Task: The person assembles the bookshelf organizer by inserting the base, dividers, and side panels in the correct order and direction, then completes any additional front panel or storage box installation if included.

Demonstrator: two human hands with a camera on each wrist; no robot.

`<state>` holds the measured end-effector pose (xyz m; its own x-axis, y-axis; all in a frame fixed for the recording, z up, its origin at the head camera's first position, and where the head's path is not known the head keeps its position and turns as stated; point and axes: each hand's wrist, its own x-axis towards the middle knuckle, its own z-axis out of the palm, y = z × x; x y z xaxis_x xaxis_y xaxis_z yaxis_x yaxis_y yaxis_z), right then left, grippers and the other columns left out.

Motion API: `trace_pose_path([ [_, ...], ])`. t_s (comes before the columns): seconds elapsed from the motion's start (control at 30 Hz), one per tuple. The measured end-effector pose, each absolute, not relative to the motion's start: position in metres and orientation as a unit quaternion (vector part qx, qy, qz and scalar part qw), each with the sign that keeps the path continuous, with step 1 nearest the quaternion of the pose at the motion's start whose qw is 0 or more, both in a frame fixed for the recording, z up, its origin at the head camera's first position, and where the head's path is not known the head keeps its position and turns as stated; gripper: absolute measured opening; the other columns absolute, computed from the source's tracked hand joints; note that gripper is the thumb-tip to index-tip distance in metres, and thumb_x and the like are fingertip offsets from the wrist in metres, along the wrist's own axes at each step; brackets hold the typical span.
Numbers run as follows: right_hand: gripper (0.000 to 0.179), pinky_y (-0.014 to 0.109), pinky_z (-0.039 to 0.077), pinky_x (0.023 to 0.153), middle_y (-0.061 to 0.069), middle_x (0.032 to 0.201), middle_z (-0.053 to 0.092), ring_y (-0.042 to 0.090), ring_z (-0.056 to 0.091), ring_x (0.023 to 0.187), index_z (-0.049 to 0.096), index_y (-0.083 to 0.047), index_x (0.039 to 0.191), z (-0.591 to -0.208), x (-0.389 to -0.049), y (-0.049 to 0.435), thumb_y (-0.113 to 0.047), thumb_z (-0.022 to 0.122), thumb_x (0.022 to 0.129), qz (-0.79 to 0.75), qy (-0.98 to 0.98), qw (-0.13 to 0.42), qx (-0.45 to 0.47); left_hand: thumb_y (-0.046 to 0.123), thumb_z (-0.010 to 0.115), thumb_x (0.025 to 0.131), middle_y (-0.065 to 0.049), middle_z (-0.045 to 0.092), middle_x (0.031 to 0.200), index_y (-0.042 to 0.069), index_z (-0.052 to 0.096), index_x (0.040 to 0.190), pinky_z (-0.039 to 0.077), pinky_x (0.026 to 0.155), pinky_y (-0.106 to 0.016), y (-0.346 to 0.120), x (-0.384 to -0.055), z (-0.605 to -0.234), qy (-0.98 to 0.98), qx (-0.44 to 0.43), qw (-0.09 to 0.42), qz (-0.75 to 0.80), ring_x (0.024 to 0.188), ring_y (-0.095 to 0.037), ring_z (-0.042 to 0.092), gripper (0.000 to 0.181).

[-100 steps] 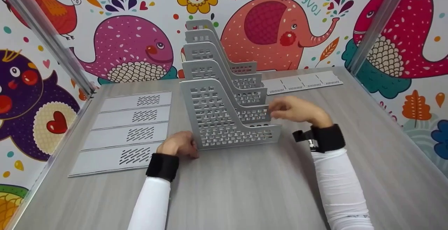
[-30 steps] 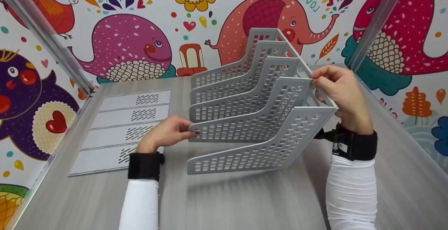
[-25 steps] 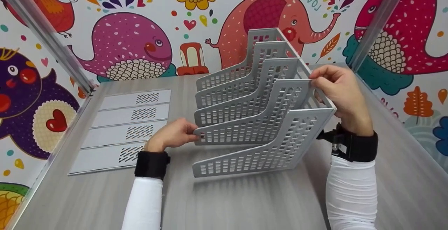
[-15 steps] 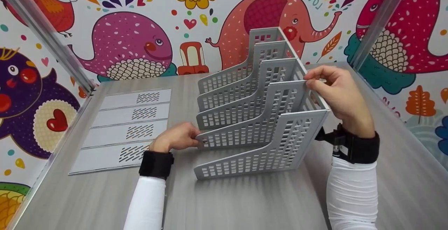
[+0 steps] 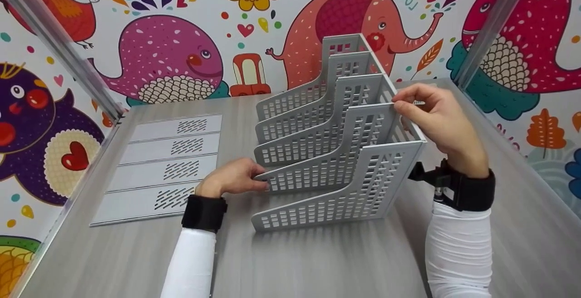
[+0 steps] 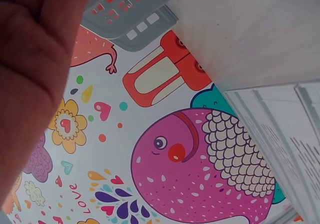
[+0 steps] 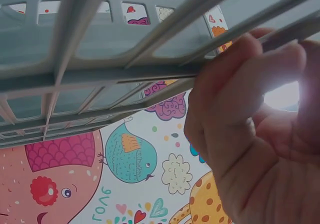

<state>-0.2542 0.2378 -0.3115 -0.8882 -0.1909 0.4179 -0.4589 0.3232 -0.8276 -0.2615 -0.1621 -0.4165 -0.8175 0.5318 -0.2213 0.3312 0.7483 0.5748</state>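
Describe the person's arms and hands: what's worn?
Left hand and right hand ungloved. White left sleeve; white right sleeve, wrinkled. Black left wristband; black right wristband with a pale patch and a small black mount jutting out.

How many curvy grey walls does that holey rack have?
5: the nearest wall; the second wall, held at its tip by the left hand; the third wall, fourth wall and farthest wall behind it. None seems hidden.
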Motion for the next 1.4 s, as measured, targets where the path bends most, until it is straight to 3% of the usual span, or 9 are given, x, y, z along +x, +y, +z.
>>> trace_pose_path([
  [0.13,0.017,0.019,0.047,0.055,-0.002,0.083,0.061,0.014,0.054,0.064,0.065,0.009,0.109,-0.311,-0.254,0.237,-0.002,0.061,0.097,0.548,-0.802,0.123,0.202,0.026,0.071,0.092,0.006,0.071,0.082,0.014,0.079,0.105,0.039,0.058,-0.023,-0.158,-0.261,-0.415,0.911,0.246,0.17,0.283,0.064,-0.007,0.053,0.019],
  [0.27,0.024,0.021,0.038,0.047,0.001,0.079,0.059,0.015,0.049,0.057,0.064,0.007,0.12,-0.311,-0.254,0.237,0.003,0.059,0.096,0.558,-0.797,0.121,0.199,0.036,0.069,0.094,0.002,0.077,0.104,0.015,0.075,0.119,0.054,0.076,-0.03,-0.156,-0.259,-0.413,0.916,0.241,0.142,0.288,0.084,-0.01,0.064,0.033],
  [0.37,0.026,0.021,0.041,0.05,0.002,0.08,0.06,0.014,0.051,0.06,0.065,0.005,0.122,-0.312,-0.254,0.238,0.001,0.058,0.097,0.549,-0.802,0.117,0.204,0.037,0.069,0.094,0.001,0.076,0.113,0.016,0.073,0.124,0.055,0.087,-0.035,-0.155,-0.258,-0.413,0.917,0.237,0.128,0.294,0.097,-0.012,0.066,0.037],
  [0.47,0.025,0.019,0.048,0.06,-0.002,0.087,0.064,0.014,0.057,0.071,0.068,0.002,0.121,-0.313,-0.254,0.24,-0.004,0.057,0.1,0.526,-0.816,0.115,0.211,0.032,0.07,0.094,0.001,0.078,0.106,0.015,0.077,0.116,0.052,0.075,-0.029,-0.155,-0.258,-0.412,0.913,0.249,0.125,0.299,0.086,-0.01,0.063,0.029],
  [0.57,0.027,0.017,0.051,0.071,-0.009,0.098,0.068,0.012,0.059,0.083,0.068,0.0,0.124,-0.315,-0.254,0.242,-0.009,0.056,0.101,0.506,-0.827,0.11,0.216,0.026,0.069,0.095,0.0,0.078,0.094,0.014,0.081,0.104,0.037,0.058,-0.022,-0.155,-0.258,-0.412,0.908,0.264,0.124,0.3,0.068,-0.008,0.052,0.019],
  [0.67,0.029,0.015,0.052,0.077,-0.011,0.108,0.069,0.011,0.059,0.092,0.067,-0.002,0.127,-0.316,-0.255,0.244,-0.012,0.055,0.102,0.494,-0.835,0.106,0.218,0.024,0.07,0.094,0.0,0.078,0.087,0.015,0.082,0.099,0.025,0.052,-0.021,-0.154,-0.258,-0.413,0.908,0.265,0.122,0.3,0.059,-0.007,0.042,0.017],
  [0.9,0.031,0.018,0.057,0.072,-0.006,0.116,0.067,0.013,0.063,0.093,0.066,-0.005,0.129,-0.313,-0.254,0.252,-0.016,0.052,0.104,0.482,-0.843,0.099,0.218,0.025,0.069,0.095,-0.001,0.079,0.09,0.015,0.082,0.101,0.026,0.052,-0.021,-0.147,-0.258,-0.414,0.907,0.259,0.118,0.311,0.059,-0.006,0.044,0.018],
  [1.13,0.033,0.017,0.057,0.076,-0.014,0.122,0.067,0.013,0.062,0.102,0.065,-0.006,0.132,-0.313,-0.251,0.261,-0.016,0.049,0.105,0.468,-0.849,0.105,0.224,0.026,0.069,0.095,-0.001,0.079,0.094,0.016,0.081,0.104,0.024,0.051,-0.022,-0.139,-0.256,-0.412,0.911,0.238,0.123,0.313,0.058,-0.007,0.042,0.019],
  [1.4,0.032,0.015,0.056,0.077,-0.01,0.118,0.069,0.012,0.063,0.098,0.066,-0.007,0.131,-0.313,-0.252,0.259,-0.018,0.05,0.105,0.46,-0.852,0.111,0.225,0.026,0.069,0.095,0.0,0.078,0.093,0.015,0.081,0.105,0.025,0.051,-0.022,-0.138,-0.253,-0.414,0.914,0.227,0.124,0.311,0.057,-0.008,0.042,0.019],
])
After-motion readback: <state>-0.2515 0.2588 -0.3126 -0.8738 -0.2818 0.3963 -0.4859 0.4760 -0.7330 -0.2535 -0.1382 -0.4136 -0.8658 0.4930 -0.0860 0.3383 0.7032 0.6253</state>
